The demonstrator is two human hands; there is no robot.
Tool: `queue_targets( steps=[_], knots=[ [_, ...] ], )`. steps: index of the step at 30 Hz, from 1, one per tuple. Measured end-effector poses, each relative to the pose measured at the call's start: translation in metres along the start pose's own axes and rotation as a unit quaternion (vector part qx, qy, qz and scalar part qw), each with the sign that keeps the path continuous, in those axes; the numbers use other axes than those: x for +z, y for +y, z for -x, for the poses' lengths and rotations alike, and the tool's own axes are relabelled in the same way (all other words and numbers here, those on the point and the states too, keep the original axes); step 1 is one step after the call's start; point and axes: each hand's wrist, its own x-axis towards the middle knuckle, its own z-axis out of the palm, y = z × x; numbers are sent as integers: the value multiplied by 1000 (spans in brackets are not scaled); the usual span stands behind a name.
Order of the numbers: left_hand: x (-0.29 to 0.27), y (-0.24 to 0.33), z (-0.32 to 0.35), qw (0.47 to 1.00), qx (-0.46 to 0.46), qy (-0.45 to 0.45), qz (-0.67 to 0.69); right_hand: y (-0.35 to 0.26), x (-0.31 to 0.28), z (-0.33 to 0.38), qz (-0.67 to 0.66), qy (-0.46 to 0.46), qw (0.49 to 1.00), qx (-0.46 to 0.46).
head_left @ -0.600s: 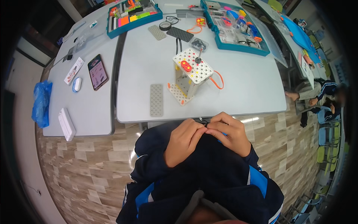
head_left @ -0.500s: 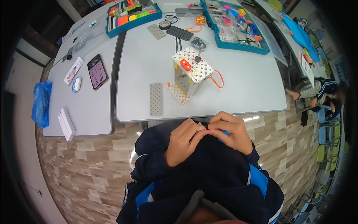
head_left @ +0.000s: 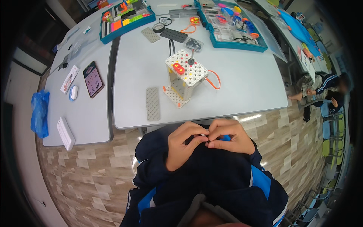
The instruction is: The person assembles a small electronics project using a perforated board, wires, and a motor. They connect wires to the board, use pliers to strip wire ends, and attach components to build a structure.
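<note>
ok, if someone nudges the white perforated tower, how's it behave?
The tower could tip if pushed high: it's tall, with a rod on top. Probably light for its size, being perforated and hollow. The looped orange cord sticks out, might snag.

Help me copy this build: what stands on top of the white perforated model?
Its top plate bears a two-lobed red piece and an upright rod on a dark base; the plate surface beneath them is hidden.

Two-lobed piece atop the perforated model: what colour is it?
The two-lobed piece is red with yellow spots, best seen in the head view.
</note>
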Motion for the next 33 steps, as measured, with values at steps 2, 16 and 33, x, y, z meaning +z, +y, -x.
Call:
queue_targets(
  steps=[2, 16, 33],
  knots=[
    [1, -1, 0, 999, -5, -2, 49, 2, 9, 1, -136, 36, 990, 20],
    [-20, 4, -5, 968, -120, -161, 152, -1, -3, 4, -193, -40, 965, 174],
    [-25, -3, -7, 967, -67, -215, 120, -6, 12, 9, -184, 15, 964, 194]
  ],
)
